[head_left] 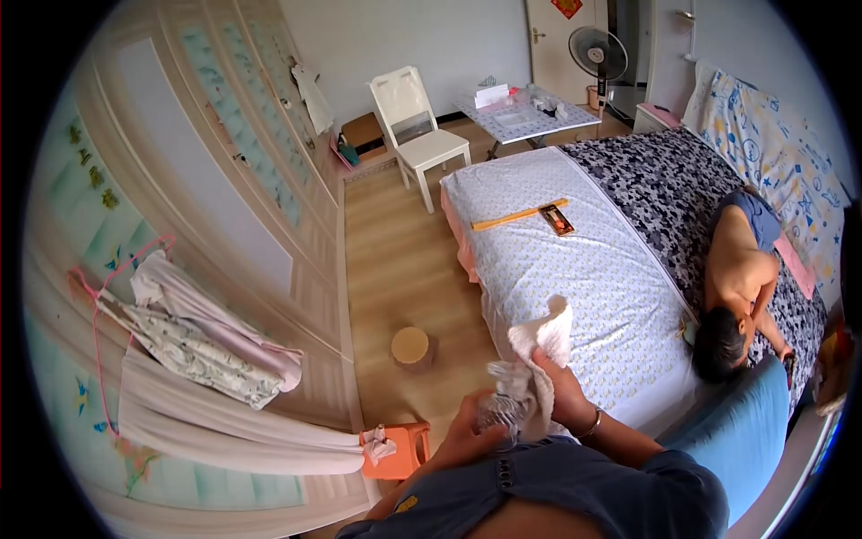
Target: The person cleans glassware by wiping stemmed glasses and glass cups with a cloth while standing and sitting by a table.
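Note:
Near the bottom centre, in front of the body, my left hand (pixel 469 433) is wrapped round a clear, patterned glass object (pixel 503 411), which looks like a glass or small bottle. Just right of it, my right hand (pixel 561 391) grips a whitish cloth (pixel 543 337). The cloth sticks up above the fingers and also hangs down against the glass object. A bracelet is on the right wrist. Some fingertips of both hands are hidden behind the cloth and the glass.
A bed (pixel 575 278) with a yellow stick (pixel 512 216) and a small package (pixel 557 220) lies ahead; a person (pixel 741 260) lies on its right side. Around are an orange stool (pixel 409 454), a round stool (pixel 409 345), a white chair (pixel 431 148), a table (pixel 512 130), a fan (pixel 597 54) and hanging clothes (pixel 202 337).

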### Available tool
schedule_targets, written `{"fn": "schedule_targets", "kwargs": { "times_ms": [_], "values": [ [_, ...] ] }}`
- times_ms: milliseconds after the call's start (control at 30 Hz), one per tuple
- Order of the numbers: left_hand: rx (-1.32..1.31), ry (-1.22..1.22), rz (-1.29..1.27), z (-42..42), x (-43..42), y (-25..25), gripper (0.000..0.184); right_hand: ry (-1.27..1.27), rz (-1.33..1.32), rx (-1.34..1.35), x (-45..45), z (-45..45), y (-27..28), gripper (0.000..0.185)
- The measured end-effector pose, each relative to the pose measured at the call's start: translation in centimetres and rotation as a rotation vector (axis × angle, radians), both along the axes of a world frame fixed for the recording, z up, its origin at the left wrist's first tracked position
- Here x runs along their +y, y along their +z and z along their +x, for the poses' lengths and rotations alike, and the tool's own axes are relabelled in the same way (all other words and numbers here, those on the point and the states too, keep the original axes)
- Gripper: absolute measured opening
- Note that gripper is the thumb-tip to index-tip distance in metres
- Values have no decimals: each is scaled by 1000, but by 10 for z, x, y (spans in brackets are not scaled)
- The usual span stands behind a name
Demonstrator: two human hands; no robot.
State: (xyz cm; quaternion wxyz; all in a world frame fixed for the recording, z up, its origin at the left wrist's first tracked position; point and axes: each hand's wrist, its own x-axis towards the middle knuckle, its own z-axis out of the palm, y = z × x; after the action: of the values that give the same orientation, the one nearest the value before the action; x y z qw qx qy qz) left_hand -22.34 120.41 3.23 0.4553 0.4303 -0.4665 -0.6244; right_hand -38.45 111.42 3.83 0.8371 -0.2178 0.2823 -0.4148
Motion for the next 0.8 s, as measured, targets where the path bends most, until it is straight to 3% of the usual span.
{"fn": "schedule_targets", "kwargs": {
  "times_ms": [67,133,233,300,367,400,433,500,567,600,633,700,800],
  "values": [
    [-6,114,149,10,-29,1,63,-32,-91,88,-21,8,-5,35],
    [-9,158,120,22,-57,-2,63,-64,-192,171,-48,15,-5,34],
    [11,220,17,39,-100,-12,66,-14,-467,650,-94,24,-15,41],
    [-177,254,-215,52,-137,-18,76,-31,-446,600,-130,37,-25,43],
    [-261,217,-139,69,-178,-34,82,187,-402,610,-156,60,-8,42],
    [-350,189,-62,80,-198,-40,88,307,-551,695,-169,78,-9,42],
    [-351,179,-64,91,-217,-42,88,189,-956,733,-184,97,-25,39],
    [-604,193,-201,111,-259,-40,94,117,-624,507,-226,131,-38,37],
    [-698,113,-208,128,-297,-10,94,233,-486,503,-265,143,-17,36],
    [-591,40,-176,140,-315,-12,92,222,-419,347,-280,149,-12,35],
    [-484,-31,-143,148,-333,-13,91,186,-434,371,-295,156,-7,32],
    [-393,-84,-64,158,-360,-1,92,267,-157,149,-321,162,23,30],
    [-44,-272,-8,176,-404,5,88,167,-215,115,-352,171,10,26]
  ]
}}
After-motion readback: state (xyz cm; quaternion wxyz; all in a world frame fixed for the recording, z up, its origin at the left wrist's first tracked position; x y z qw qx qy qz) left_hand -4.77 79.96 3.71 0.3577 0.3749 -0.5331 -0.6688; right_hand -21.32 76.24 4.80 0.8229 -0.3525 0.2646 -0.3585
